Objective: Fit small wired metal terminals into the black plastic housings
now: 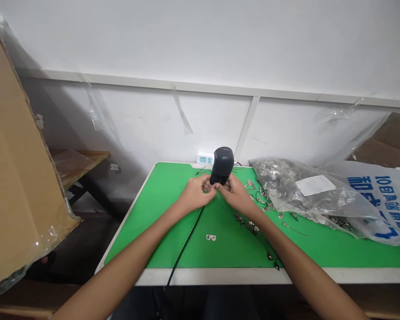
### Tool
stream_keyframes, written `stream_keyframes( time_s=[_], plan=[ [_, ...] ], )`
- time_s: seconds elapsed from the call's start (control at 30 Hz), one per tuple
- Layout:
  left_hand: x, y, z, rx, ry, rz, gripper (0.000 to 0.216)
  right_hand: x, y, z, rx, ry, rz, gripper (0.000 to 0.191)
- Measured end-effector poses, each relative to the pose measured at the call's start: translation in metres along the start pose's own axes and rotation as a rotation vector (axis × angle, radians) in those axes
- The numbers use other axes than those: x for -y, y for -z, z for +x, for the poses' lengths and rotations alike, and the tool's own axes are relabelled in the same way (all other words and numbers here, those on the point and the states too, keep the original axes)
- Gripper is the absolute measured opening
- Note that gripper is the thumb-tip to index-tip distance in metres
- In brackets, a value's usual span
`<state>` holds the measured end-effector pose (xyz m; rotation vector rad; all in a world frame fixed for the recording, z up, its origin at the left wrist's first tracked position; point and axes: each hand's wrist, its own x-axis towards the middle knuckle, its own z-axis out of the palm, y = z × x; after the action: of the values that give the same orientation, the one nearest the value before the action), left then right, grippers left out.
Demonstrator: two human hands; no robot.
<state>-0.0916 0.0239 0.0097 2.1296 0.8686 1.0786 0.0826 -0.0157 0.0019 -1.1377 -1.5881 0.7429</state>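
Observation:
A black rounded housing [223,162] with small marks near its top stands upright between my two hands, above the green mat [173,240]. My left hand [199,191] is closed at its lower left, thumb toward the middle. At the lower right, my right hand [234,191] is closed too, its thumb close to the left one. The fingertips partly hide the lower end of the housing, and any small part between them cannot be made out. A black cable [190,238] runs from below my left hand over the table's front edge.
Small metal pieces [250,226] and thin wires lie to the right. A small white plate [211,238] rests nearer me. Plastic bags of parts [286,178] fill the right side. A white power strip [205,158] sits by the wall; a cardboard sheet [20,155] rises at left.

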Motion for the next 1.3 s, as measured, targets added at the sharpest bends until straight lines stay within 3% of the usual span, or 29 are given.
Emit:
stream_keyframes(
  time_s=[0.2,0.47,0.6,0.83,1.1,1.3],
  plan=[
    [-0.005,-0.001,-0.002,0.011,-0.034,-0.015,0.008,0.007,0.009,-0.008,0.11,0.018,-0.192,0.038],
    [-0.012,0.0,0.0,-0.001,0.025,-0.058,0.016,0.015,0.006,-0.003,0.063,-0.065,-0.232,0.028],
    [-0.018,0.005,0.004,0.051,0.071,-0.064,0.024,0.025,0.006,-0.001,0.058,-0.15,-0.285,0.032],
    [-0.016,0.005,0.014,0.018,0.14,-0.073,0.026,0.042,0.017,0.0,0.122,-0.207,-0.308,0.038],
    [-0.005,0.0,0.018,0.096,0.147,-0.193,0.055,0.041,0.019,0.001,0.2,-0.159,-0.345,0.04],
    [-0.006,-0.003,0.012,0.114,0.121,-0.326,0.065,0.038,0.027,-0.004,0.168,-0.021,-0.731,0.038]
  ],
)
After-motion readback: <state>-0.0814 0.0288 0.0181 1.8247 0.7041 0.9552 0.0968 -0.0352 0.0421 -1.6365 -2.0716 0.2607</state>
